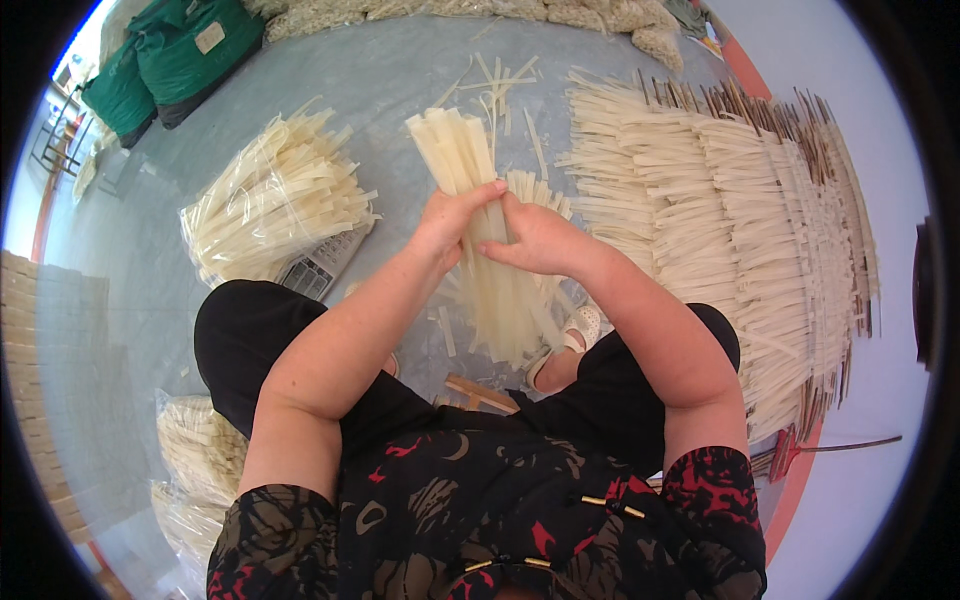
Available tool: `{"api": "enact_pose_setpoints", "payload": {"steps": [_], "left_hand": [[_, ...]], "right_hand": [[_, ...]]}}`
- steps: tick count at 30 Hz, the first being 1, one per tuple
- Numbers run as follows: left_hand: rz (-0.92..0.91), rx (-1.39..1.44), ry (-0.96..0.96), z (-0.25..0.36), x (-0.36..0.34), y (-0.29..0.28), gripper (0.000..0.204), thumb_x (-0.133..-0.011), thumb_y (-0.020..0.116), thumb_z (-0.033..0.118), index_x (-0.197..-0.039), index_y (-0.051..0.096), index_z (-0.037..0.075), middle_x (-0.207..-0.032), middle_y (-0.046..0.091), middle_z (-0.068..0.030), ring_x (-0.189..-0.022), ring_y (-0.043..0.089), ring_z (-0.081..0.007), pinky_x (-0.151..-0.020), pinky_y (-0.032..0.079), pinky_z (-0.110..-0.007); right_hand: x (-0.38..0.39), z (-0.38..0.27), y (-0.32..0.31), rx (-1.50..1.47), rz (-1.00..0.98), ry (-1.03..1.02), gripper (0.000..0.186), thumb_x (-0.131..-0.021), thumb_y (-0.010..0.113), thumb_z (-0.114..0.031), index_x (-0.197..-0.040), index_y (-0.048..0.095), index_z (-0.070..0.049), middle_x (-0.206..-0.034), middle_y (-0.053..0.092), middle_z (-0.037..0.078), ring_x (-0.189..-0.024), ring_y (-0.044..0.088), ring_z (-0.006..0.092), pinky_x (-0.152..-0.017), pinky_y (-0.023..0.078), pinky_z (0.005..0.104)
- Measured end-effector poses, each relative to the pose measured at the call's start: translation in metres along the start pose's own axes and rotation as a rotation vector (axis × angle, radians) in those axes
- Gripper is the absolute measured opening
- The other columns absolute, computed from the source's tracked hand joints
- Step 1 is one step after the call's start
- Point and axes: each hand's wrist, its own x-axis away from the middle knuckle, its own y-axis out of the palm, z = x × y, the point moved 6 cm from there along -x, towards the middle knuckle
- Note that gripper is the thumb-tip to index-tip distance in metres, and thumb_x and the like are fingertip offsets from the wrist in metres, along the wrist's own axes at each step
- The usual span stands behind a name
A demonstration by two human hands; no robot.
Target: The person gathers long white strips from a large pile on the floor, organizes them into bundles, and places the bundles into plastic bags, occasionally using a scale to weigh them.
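A bundle of long, flat, cream-coloured strips that look like dried noodles (pixel 455 150) is held up in front of me, between my knees. My left hand (pixel 440 228) is wrapped round its middle from the left side. From the right, my right hand (pixel 540 238) grips the same bundle, with its thumb and fingers against the strips. The lower ends fan out toward my feet. More loose strips (pixel 535 190) lie on the floor partly behind the bundle and my right hand.
At left, a clear plastic bag of strips (pixel 275 195) rests on a digital scale (pixel 325 265). A large layered stack of strips with dark sticks (pixel 690 210) fills the right. Green bags (pixel 190 55) stand far left; a wooden stool (pixel 480 392) is beneath me.
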Motion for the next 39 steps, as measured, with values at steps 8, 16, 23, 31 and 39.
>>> {"api": "enact_pose_setpoints", "payload": {"steps": [8,16,23,31,39], "left_hand": [[-0.005,0.074,0.059,0.013,0.000,0.001,0.037,-0.083,0.073,0.019,-0.112,0.062,-0.001,-0.102,0.065,-0.0102,-0.093,0.063,-0.0201,-0.078,0.053,-0.036],[-0.079,0.055,-0.090,-0.001,0.010,0.005,0.039,-0.082,0.075,0.018,-0.112,0.061,-0.002,-0.099,0.066,-0.0099,-0.089,0.066,-0.0214,-0.077,0.055,-0.036],[-0.381,-0.080,-0.130,-0.012,0.030,0.050,0.056,-0.079,0.077,0.014,-0.127,0.051,0.001,-0.108,0.063,-0.0100,-0.101,0.063,-0.0219,-0.089,0.052,-0.039],[-0.467,-0.051,-0.206,-0.022,0.037,0.055,0.065,-0.079,0.077,0.015,-0.134,0.045,0.004,-0.117,0.061,-0.0103,-0.108,0.060,-0.0219,-0.094,0.049,-0.039],[-0.522,-0.016,-0.253,-0.030,0.034,0.055,0.062,-0.081,0.075,0.016,-0.133,0.045,0.002,-0.116,0.061,-0.0115,-0.107,0.061,-0.0222,-0.095,0.050,-0.039]], "right_hand": [[0.002,-0.003,-0.007,-0.100,0.122,-0.028,0.071,-0.083,0.067,-0.044,-0.129,0.045,0.006,-0.103,0.064,0.028,-0.094,0.065,0.0379,-0.082,0.051,0.0412],[0.007,0.025,-0.067,-0.258,0.109,0.178,0.063,-0.084,0.065,-0.047,-0.132,0.053,-0.008,-0.102,0.066,0.020,-0.091,0.066,0.0275,-0.079,0.052,0.0346],[-0.001,0.036,-0.094,-0.681,0.724,-0.110,0.057,-0.090,0.060,-0.052,-0.128,0.060,-0.010,-0.135,0.055,0.009,-0.125,0.050,0.0209,-0.101,0.042,0.0350],[0.003,0.021,-0.086,-0.661,0.437,-0.121,0.047,-0.094,0.058,-0.047,-0.131,0.059,-0.019,-0.132,0.057,0.007,-0.123,0.050,0.0194,-0.104,0.039,0.0359],[0.003,0.016,-0.075,-0.797,0.274,-0.133,0.039,-0.091,0.063,-0.041,-0.114,0.068,-0.010,-0.111,0.065,0.001,-0.106,0.057,0.0123,-0.094,0.043,0.0288]]}}
